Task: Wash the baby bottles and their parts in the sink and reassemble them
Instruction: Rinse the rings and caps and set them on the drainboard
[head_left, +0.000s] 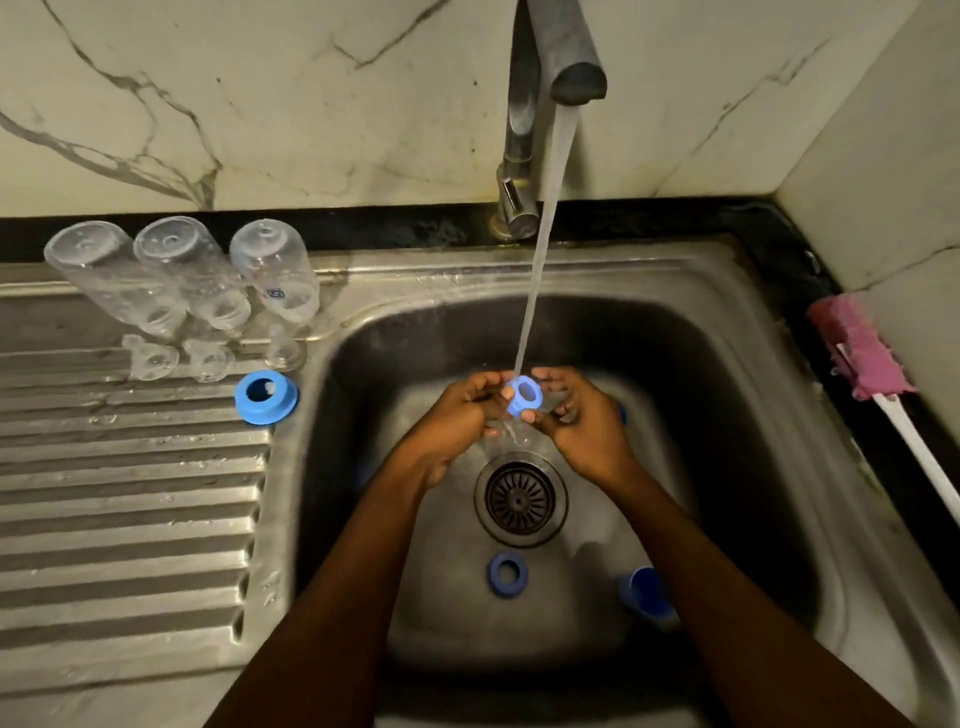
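Observation:
Under the running water, my left hand (457, 415) and my right hand (582, 421) together hold a blue screw ring (524, 397) above the sink basin (727, 415). Both hands have fingers curled round it. Three clear bottles (192, 280) stand upside down on the drainboard (130, 493) at the back left, with three clear teats (208, 358) in front of them. A second blue ring (266, 397) lies on the drainboard by the basin's edge. In the basin lie another blue ring (506, 574) and a blue cap (647, 592).
The tap (519, 156) stands behind the basin and its stream falls onto the held ring. The drain strainer (519, 499) sits in the basin's middle. A bottle brush with a pink head (857, 348) and white handle lies on the dark counter at the right.

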